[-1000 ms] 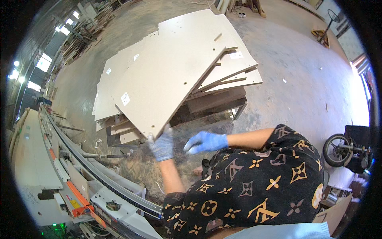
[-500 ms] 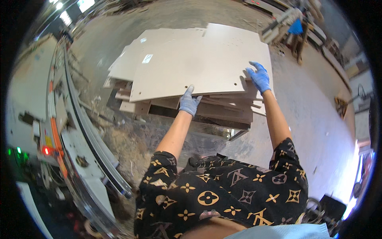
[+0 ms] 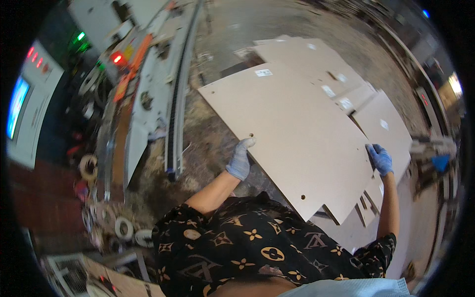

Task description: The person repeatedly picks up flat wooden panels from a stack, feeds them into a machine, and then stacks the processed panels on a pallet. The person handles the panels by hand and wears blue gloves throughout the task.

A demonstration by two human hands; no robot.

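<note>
A large pale flat board (image 3: pixel 297 133), with small drilled holes near its edges and a white label at its far corner, lies tilted across my front. My left hand (image 3: pixel 240 159), in a blue-grey work glove, is closed on the board's near-left edge, thumb on top beside a hole, fingers hidden underneath. On the opposite edge, my blue-gloved right hand (image 3: pixel 381 159) is closed too, fingertips curled over the rim. More pale boards with white labels (image 3: pixel 383 119) lie stacked behind and under the held one.
Along the left runs a long machine (image 3: pixel 178 89) with a metal rail and a lit red lamp. A control cabinet (image 3: pixel 42 94) with a screen stands at the far left. Rolls of edging tape (image 3: pixel 123 227) sit low at the left. A blue item (image 3: pixel 440 162) shows at the right.
My view has swung left toward the machine and cabinet. The top board has come nearer and turned relative to the stack. My right hand, open above the board before, now grips its edge.
</note>
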